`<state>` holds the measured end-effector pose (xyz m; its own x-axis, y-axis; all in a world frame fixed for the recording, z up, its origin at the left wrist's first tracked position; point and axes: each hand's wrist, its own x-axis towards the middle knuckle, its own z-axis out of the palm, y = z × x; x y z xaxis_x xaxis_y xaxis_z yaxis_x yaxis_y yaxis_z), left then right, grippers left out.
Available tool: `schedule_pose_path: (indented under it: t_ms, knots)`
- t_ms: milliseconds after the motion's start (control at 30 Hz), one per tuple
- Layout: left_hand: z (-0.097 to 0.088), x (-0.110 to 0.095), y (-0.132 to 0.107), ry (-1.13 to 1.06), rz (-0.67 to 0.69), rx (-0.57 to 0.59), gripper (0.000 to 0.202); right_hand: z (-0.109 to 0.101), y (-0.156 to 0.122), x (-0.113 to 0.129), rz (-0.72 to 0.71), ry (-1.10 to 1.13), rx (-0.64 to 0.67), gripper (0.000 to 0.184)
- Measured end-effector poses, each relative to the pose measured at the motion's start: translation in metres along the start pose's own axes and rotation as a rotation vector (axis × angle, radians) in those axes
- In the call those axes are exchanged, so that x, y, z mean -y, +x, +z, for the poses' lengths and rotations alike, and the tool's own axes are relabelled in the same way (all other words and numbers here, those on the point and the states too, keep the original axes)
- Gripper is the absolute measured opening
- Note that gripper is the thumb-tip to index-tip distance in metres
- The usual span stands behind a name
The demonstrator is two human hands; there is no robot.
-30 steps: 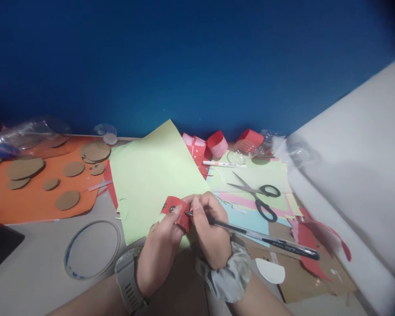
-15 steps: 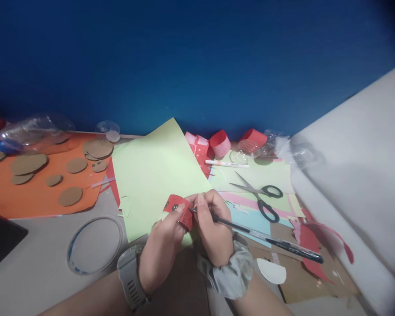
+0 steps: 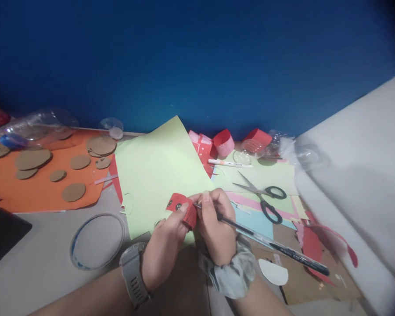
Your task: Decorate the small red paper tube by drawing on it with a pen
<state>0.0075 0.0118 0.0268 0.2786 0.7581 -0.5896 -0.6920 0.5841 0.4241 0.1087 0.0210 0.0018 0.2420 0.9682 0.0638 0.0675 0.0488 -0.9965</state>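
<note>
A small red paper roll (image 3: pixel 191 216) with black-and-white eye shapes is pinched in my left hand (image 3: pixel 166 237), the thumb lying across its front. My right hand (image 3: pixel 217 226) grips a black pen (image 3: pixel 270 242) near its tip, and the long clear-and-black barrel points away to the lower right. The pen's tip meets the right side of the roll, close to my fingers. Both hands are over the lower edge of a light green paper sheet (image 3: pixel 161 166). Whatever mark lies under the tip is too small to make out.
Black-handled scissors (image 3: pixel 263 193) lie partly open on coloured papers to the right, with a white marker (image 3: pixel 230 163) behind them. Several cardboard discs (image 3: pixel 74 192) rest on orange paper (image 3: pixel 36 195). A clear ring (image 3: pixel 97 241) and a black object (image 3: pixel 6 232) are at left.
The whole view has shifted slightly, so things appear a little further right. Both hands keep their hold on the roll and the pen, with only a slight shift of the pen.
</note>
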Motion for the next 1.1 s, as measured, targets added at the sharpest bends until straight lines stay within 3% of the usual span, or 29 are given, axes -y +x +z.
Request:
schedule_pose_path:
  t_ms: [133, 767, 933, 1100]
  knots:
    - [0.0036, 0.0002, 0.0007, 0.037, 0.026, 0.082, 0.035, 0.0012, -0.0011, 0.0001, 0.001, 0.001, -0.025, 0.028]
    - [-0.0005, 0.0006, 0.0016, 0.027, 0.007, 0.151, 0.041, -0.0008, -0.0001, -0.0018, 0.116, 0.097, -0.014, 0.031]
    - [-0.0021, 0.0018, -0.0001, 0.030, 0.030, 0.158, 0.036, 0.0016, -0.0014, 0.0001, 0.095, 0.118, -0.037, 0.029]
    - [-0.0021, 0.0015, -0.0031, 0.063, 0.047, 0.131, 0.036, -0.0008, -0.0080, 0.0026, -0.073, 0.103, 0.020, 0.027]
